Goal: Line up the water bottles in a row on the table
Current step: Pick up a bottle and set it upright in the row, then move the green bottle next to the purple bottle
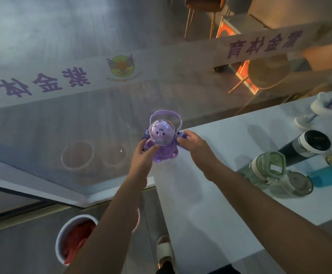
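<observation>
A purple see-through water bottle (162, 141) with a domed lid, a small face and a carry strap stands at the far left corner of the white table (204, 194). My left hand (144, 155) grips its left side. My right hand (192, 144) holds its right side at the strap. Further right on the table stand a dark bottle with a white band and black lid (309, 145), a pale green bottle (268, 165), a clear bottle (293, 184) and a blue bottle (327, 177) lying partly behind them.
A glass wall (101, 95) with a white banner and purple lettering runs just behind the table. A white fluffy cup-like item (317, 109) stands at the far right. A white bin (72, 240) with red contents sits on the floor at the left. My slipper (164, 252) shows below the table's edge.
</observation>
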Demonstrator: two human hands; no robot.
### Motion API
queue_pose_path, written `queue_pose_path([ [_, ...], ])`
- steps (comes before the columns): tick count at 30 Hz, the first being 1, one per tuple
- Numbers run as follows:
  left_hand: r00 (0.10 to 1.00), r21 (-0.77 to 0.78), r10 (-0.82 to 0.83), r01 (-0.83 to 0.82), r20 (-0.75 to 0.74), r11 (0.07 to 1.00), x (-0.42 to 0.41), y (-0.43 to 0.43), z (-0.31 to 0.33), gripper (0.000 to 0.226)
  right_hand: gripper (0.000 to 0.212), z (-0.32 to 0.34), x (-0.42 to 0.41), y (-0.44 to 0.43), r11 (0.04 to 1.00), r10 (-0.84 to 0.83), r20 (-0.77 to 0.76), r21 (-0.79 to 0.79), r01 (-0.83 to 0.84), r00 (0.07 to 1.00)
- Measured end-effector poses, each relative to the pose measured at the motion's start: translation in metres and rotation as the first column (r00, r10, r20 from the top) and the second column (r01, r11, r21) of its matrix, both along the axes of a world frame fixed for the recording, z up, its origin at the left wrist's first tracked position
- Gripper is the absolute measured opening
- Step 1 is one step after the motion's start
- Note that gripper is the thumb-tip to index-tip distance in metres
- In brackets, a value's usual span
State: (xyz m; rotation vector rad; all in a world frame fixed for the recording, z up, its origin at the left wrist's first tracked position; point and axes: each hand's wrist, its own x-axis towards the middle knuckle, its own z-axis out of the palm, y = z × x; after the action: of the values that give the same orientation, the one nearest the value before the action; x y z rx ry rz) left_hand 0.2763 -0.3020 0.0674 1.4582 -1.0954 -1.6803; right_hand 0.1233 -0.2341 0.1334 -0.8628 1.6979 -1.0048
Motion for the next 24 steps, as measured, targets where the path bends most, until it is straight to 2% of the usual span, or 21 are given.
queue_pose_path([
  [2,1.0,-0.078,-0.008,0.01,0.025,0.997,-0.001,0.014,0.005,0.056,0.02,0.023,-0.007,0.023,0.996,0.06,-0.099,-0.065,-0.067,0.993],
  [4,0.995,-0.186,-0.059,0.074,0.085,0.98,-0.008,0.029,0.015,0.06,0.029,0.045,-0.02,0.05,0.983,0.113,-0.251,-0.112,-0.144,0.961],
  [7,0.986,-0.318,-0.093,0.133,0.137,0.939,-0.028,0.058,0.03,0.051,0.044,0.076,-0.051,0.087,0.96,0.157,-0.555,-0.109,-0.258,0.817],
  [9,0.965,-0.365,-0.129,0.207,0.227,0.908,-0.046,0.079,0.032,0.052,0.053,0.091,-0.077,0.105,0.953,0.183,-0.686,-0.052,-0.298,0.704],
  [13,0.901,-0.24,-0.278,0.366,0.332,0.899,-0.078,0.112,0.005,0.064,0.076,0.091,-0.134,0.123,0.936,0.325,-0.76,0.175,-0.304,0.563],
  [16,0.81,-0.11,-0.365,0.459,0.46,0.881,-0.094,0.132,-0.029,0.071,0.088,0.068,-0.168,0.128,0.861,0.501,-0.737,0.376,-0.341,0.453],
  [17,0.76,-0.067,-0.391,0.492,0.519,0.868,-0.097,0.138,-0.042,0.074,0.089,0.059,-0.176,0.13,0.843,0.533,-0.72,0.405,-0.354,0.445],
  [19,0.618,0.06,-0.446,0.542,0.648,0.838,-0.1,0.147,-0.064,0.079,0.085,0.042,-0.187,0.133,0.836,0.543,-0.683,0.387,-0.388,0.489],
  [21,0.47,0.179,-0.483,0.554,0.739,0.813,-0.1,0.158,-0.078,0.083,0.08,0.031,-0.192,0.135,0.843,0.528,-0.647,0.319,-0.434,0.551],
  [24,0.333,0.274,-0.501,0.54,0.799,0.796,-0.097,0.173,-0.091,0.085,0.071,0.022,-0.197,0.133,0.857,0.481,-0.628,0.191,-0.478,0.612],
])
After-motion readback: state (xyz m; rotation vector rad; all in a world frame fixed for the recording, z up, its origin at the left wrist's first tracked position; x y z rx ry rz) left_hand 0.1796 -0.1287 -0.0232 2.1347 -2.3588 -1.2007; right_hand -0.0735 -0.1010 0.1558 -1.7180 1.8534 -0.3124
